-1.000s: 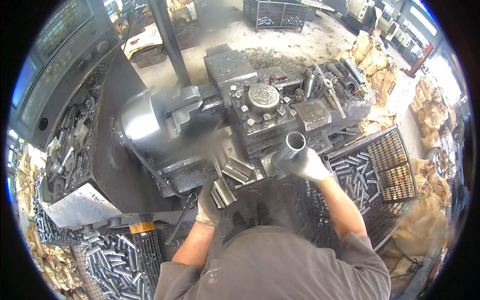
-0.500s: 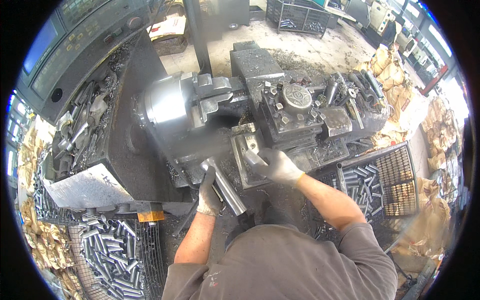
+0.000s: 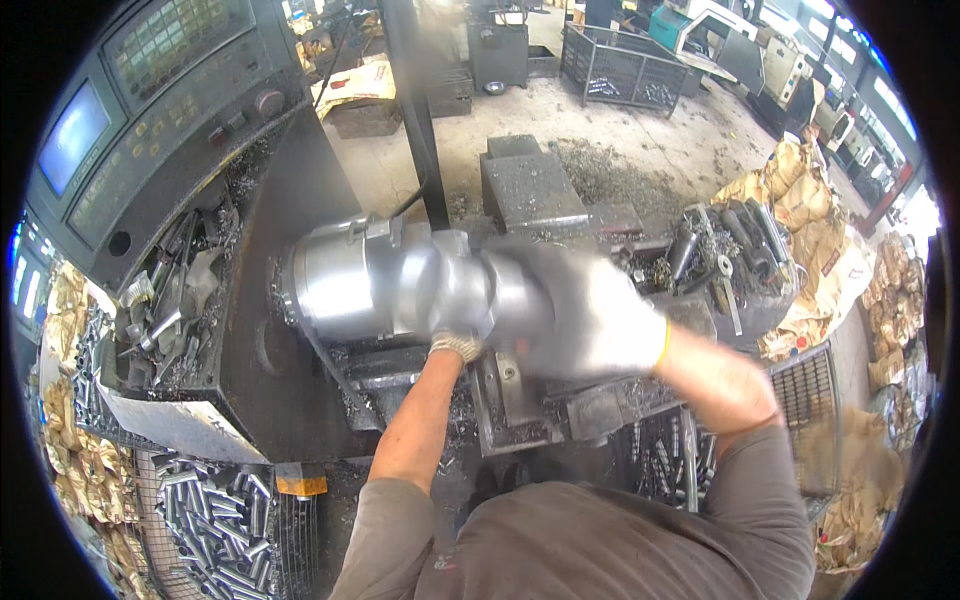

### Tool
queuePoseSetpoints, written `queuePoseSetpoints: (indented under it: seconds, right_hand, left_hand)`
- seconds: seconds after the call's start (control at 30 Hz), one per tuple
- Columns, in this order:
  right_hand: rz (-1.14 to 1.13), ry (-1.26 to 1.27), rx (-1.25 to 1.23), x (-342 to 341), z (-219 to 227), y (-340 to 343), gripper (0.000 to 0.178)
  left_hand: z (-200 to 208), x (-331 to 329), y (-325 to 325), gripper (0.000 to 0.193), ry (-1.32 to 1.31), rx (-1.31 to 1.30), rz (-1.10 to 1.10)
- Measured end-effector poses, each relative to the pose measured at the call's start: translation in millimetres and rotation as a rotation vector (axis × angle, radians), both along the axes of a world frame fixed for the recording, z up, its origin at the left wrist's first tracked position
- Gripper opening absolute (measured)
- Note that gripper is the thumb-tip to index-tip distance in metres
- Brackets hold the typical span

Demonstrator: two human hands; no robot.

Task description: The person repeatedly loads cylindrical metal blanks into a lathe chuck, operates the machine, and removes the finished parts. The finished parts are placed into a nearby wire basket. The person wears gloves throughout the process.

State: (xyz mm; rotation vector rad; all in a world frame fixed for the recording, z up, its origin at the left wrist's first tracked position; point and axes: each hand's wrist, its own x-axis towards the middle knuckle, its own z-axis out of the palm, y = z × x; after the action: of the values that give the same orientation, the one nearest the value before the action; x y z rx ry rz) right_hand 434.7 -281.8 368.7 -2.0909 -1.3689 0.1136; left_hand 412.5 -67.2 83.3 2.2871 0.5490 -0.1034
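Many metal tubes [image 3: 215, 530] lie in a wire basket [image 3: 297, 540]; hands [image 3: 610, 315] near the chuck [image 3: 335, 278].

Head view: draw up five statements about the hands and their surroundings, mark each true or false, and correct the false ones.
1. The white-gloved right hand is to the right of the silver cylindrical metal chuck. True.
2. The left hand reaches into the heap of tubes at the lower left. False: the left hand is up beside the chuck.
3. Short silver metal tubes lie heaped in a grey wire-mesh basket. True.
4. The right hand shows in crisp focus. False: it is strongly blurred.
5. The rectangular screen on the grey control panel is lit. True.
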Motion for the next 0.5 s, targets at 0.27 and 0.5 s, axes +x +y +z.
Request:
queuePoseSetpoints:
  seconds: [0.27, 0.5]
  right_hand:
    - [0.058, -0.659, -0.823, 193, -95, 58, 0.037]
    - [0.204, -0.089, -0.687, 210, -149, 76, 0.059]
  left_hand:
    - [13, -151, -36, 0.043, -0.574, 0.255, 0.163]
    - [-72, -334, -5, 0.040, -0.763, -0.748, 1.292]
